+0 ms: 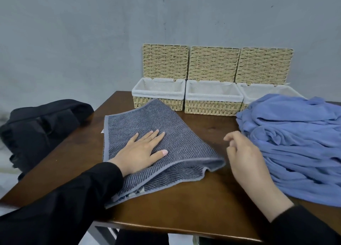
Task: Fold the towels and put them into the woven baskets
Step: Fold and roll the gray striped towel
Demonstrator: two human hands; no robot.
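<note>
Left hand point(140, 152) lies flat, fingers spread; right hand point(243, 158) hovers, fingers loosely curled.

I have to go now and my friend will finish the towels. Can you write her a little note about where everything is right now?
Left hand: flat, fingers straight, pressing on the grey towel.
Right hand: loosely curled above the table, holding nothing.
Grey towel: folded over once, lying mid-table, not finished.
Blue towels: a crumpled heap on the right, unfolded, partly hiding the right basket.
Left basket and middle basket: lids up, no towels seen inside.
Left to do: finish the grey fold, fold the blue ones, fill the baskets.
</note>
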